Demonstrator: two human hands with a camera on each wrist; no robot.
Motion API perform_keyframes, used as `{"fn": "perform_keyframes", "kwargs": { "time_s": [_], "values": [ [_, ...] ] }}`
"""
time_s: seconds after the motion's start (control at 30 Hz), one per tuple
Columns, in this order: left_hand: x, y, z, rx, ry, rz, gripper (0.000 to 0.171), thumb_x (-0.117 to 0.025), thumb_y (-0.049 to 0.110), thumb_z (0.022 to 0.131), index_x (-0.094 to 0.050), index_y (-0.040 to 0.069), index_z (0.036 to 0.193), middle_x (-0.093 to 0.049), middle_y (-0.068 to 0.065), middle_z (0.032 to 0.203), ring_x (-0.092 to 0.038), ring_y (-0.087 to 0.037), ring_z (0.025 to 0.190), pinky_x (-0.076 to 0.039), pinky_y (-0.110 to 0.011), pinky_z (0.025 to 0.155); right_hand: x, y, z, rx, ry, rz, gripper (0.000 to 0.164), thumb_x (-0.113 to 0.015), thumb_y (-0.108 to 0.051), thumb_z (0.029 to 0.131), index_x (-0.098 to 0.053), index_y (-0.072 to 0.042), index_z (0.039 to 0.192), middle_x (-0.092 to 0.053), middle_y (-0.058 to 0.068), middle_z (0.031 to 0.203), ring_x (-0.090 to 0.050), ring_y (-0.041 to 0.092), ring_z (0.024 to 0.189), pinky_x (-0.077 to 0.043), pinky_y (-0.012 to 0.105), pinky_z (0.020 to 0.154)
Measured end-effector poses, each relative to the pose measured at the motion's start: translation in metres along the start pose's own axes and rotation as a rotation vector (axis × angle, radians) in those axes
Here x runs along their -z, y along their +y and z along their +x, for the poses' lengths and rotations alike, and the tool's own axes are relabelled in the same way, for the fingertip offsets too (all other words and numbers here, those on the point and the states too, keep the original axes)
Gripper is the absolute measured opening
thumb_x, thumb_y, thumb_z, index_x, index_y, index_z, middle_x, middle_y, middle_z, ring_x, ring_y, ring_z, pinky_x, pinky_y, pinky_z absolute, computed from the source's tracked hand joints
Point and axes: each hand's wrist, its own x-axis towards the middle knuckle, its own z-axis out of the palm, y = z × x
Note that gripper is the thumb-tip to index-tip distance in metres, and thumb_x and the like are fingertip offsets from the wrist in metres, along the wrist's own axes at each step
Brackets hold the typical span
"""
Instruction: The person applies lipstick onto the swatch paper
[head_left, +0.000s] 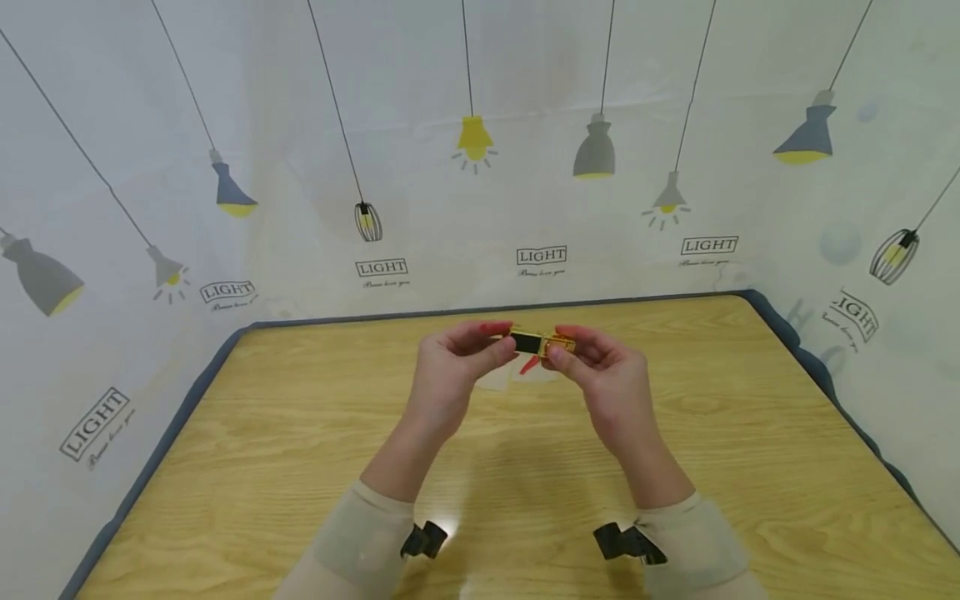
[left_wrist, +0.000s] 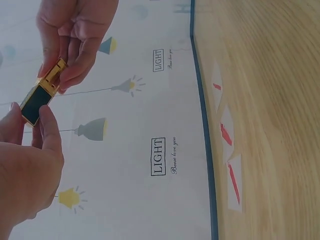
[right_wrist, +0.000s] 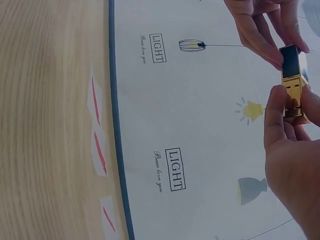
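Both hands hold a black-and-gold lipstick tube (head_left: 528,342) above the far part of the table. My left hand (head_left: 447,375) pinches its black end between thumb and fingers. On the gold end, the thumb and fingers of my right hand (head_left: 617,385) grip from the other side. The left wrist view shows the tube (left_wrist: 36,105) tilted, a black panel framed in gold. In the right wrist view its gold part (right_wrist: 292,95) lies between the right thumb and fingers. Whether the tube's two parts are joined or coming apart, I cannot tell.
White paper pieces with red streaks lie on the wooden table (head_left: 300,417) behind the hands; the left wrist view shows one paper strip (left_wrist: 234,192), the right wrist view another paper strip (right_wrist: 99,155). A lamp-printed white curtain (head_left: 420,167) surrounds the table's blue-edged back and sides.
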Motion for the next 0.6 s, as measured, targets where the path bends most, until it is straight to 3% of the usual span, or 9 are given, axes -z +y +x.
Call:
{"fn": "perform_keyframes", "kwargs": {
  "time_s": [0.17, 0.37, 0.5, 0.6],
  "values": [
    [0.003, 0.004, 0.003, -0.022, -0.015, 0.034, 0.028, -0.074, -0.002, 0.097, -0.071, -0.013, 0.123, -0.079, 0.005, 0.093, -0.079, -0.010, 0.087, -0.064, -0.031, 0.092, 0.002, 0.001, 0.005, 0.029, -0.088, -0.153, 0.034, -0.076, -0.010, 0.099, -0.070, 0.004, 0.129, -0.078, 0.001, 0.105, -0.076, 0.006, 0.088, -0.063, 0.021, 0.089],
    [0.007, 0.007, 0.007, -0.005, 0.010, 0.078, 0.027, -0.075, 0.005, 0.098, -0.073, -0.009, 0.121, -0.078, 0.001, 0.097, -0.078, -0.014, 0.089, -0.065, -0.034, 0.093, 0.001, 0.004, 0.010, 0.251, -0.163, -0.445, 0.034, -0.080, -0.010, 0.095, -0.073, -0.002, 0.127, -0.069, 0.017, 0.120, -0.070, 0.018, 0.094, -0.062, 0.019, 0.085],
    [0.007, 0.010, 0.009, -0.007, 0.023, 0.095, 0.026, -0.075, 0.007, 0.099, -0.074, -0.007, 0.120, -0.078, -0.001, 0.100, -0.078, -0.012, 0.089, -0.064, -0.034, 0.095, -0.003, 0.003, 0.014, 0.345, -0.168, -0.505, 0.031, -0.079, -0.005, 0.095, -0.074, 0.000, 0.125, -0.068, 0.018, 0.118, -0.075, 0.031, 0.101, -0.065, 0.028, 0.087],
    [0.008, 0.012, 0.011, -0.034, 0.016, 0.089, 0.024, -0.074, 0.005, 0.099, -0.073, -0.008, 0.120, -0.078, -0.001, 0.100, -0.078, -0.011, 0.089, -0.064, -0.033, 0.096, -0.005, 0.002, 0.020, 0.341, -0.163, -0.511, 0.029, -0.078, -0.006, 0.096, -0.075, 0.000, 0.125, -0.066, 0.018, 0.117, -0.077, 0.034, 0.105, -0.066, 0.031, 0.087]
  ]
}}
